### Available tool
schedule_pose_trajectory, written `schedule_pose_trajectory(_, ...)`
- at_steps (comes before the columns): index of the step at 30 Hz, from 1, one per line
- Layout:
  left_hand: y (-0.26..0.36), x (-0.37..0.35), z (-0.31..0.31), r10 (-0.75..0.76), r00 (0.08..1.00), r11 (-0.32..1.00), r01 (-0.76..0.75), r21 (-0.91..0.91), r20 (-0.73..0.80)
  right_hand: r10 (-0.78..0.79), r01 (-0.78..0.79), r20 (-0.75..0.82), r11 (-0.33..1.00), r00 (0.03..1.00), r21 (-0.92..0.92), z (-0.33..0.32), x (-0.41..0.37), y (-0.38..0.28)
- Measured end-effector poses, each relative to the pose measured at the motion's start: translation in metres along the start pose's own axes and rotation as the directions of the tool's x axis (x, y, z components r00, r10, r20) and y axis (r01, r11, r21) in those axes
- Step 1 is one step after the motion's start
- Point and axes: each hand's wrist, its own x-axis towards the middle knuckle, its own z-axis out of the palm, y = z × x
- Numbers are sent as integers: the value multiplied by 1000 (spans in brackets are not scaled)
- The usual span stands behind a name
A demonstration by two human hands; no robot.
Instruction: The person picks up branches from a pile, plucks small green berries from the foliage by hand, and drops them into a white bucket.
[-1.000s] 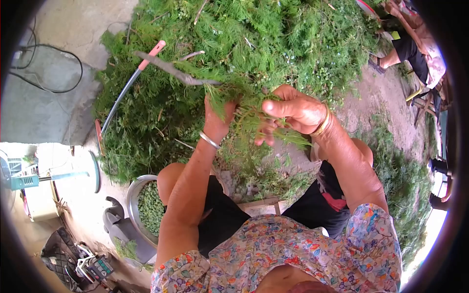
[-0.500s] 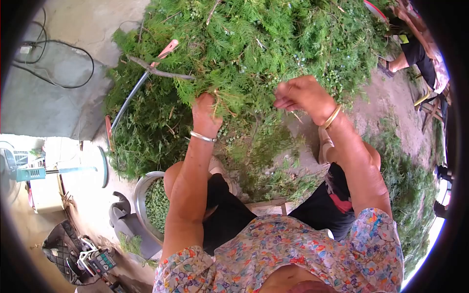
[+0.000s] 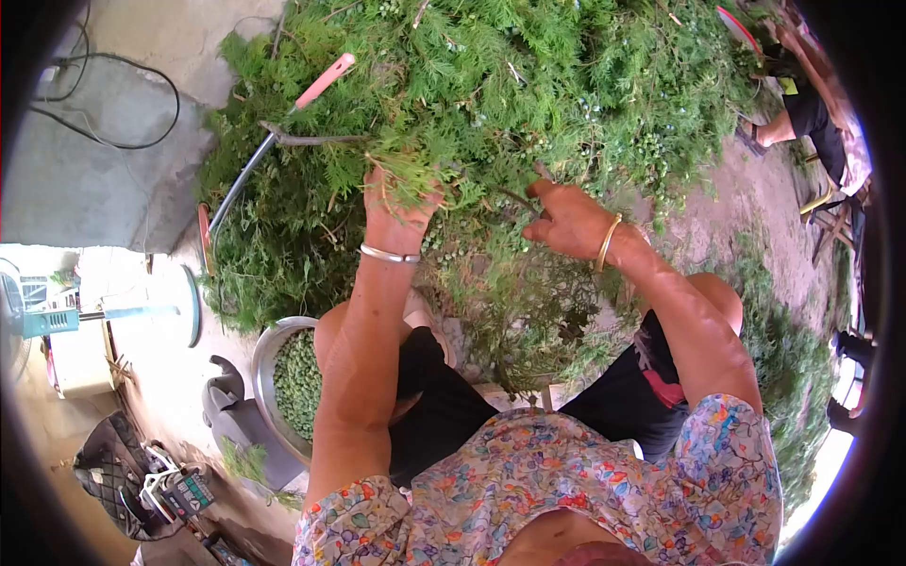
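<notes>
A big heap of feathery green branches (image 3: 528, 85) with small berries covers the ground ahead of me. My left hand (image 3: 394, 209), with a silver bangle on the wrist, grips a leafy branch (image 3: 311, 139) whose bare woody stem points left. My right hand (image 3: 566, 219), wearing a gold bangle, pinches a thin twig in the same cluster, fingers closed on it. A metal bowl (image 3: 267, 351) of picked green berries stands by my left knee.
A pink-handled tool (image 3: 326, 80) with a curved metal shaft lies on the heap's left side. Black cables (image 3: 123, 141) trail over the concrete at left. Another person (image 3: 802, 113) sits at the far right. A fan and bags lie at lower left.
My right hand came down from above the heap and closed on a twig. The left hand stayed on its branch, shifting slightly up and left.
</notes>
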Motion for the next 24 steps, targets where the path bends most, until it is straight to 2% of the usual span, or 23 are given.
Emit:
schedule_pose_trajectory(1, 1, -1, 3, 1, 1000, 1000, -1, -4, -3, 85, -85, 8, 996, 996, 10, 0, 0, -1)
schedule_pose_trajectory(2, 3, -1, 6, -3, 997, 1000, 5, -24, 80, 172, -172, 16, 985, 985, 20, 0, 0, -1)
schedule_pose_trajectory(3, 5, -2, 9, -5, 987, 999, 12, -44, 163, 175, -176, 20, 984, 984, 19, 1, 1, 0)
schedule_pose_trajectory(4, 9, -6, 12, 1, 997, 1000, 1, -20, 81, 161, -162, 58, 987, 985, 4, 3, 2, 2)
schedule_pose_trajectory(6, 11, -8, 7, 2, 996, 1000, 0, -24, 86, 147, -147, 99, 989, 984, -15, 6, 5, 4)
schedule_pose_trajectory(8, 13, -11, 7, 6, 996, 1000, -4, -27, 89, 207, -226, 109, 949, 972, 218, 11, 8, 5)
schedule_pose_trajectory(11, 13, -14, 15, 13, 997, 1000, -12, -21, 74, 186, -197, 68, 946, 980, 256, 16, 15, 12)
schedule_pose_trajectory(13, 12, -14, 22, 125, 979, 985, -102, 142, -163, 179, -206, 125, 946, 976, 250, 10, 15, 5)
schedule_pose_trajectory(15, 14, -14, 18, 108, 983, 985, -86, 148, -146, 173, -216, 184, 945, 967, 244, 11, 17, 4)
schedule_pose_trajectory(17, 17, -13, 11, 89, 988, 986, -69, 154, -129, 110, -130, 195, 988, 975, 88, 17, 19, 7)
schedule_pose_trajectory(19, 20, -12, 3, 23, 997, 1000, -22, -12, 73, 125, -157, 225, 979, 966, 132, 17, 14, 2)
schedule_pose_trajectory(21, 24, -10, -5, 12, 998, 1000, -12, 10, 64, 136, -185, 256, 967, 957, 175, 18, 11, 0)
schedule_pose_trajectory(23, 24, -10, 10, 29, 995, 998, -24, 50, -99, 211, -236, 112, 923, 971, 305, 19, 11, 0)
schedule_pose_trajectory(24, 23, -11, 18, 30, 995, 998, -25, 49, -98, 211, -236, 112, 923, 971, 304, 23, 14, 9)
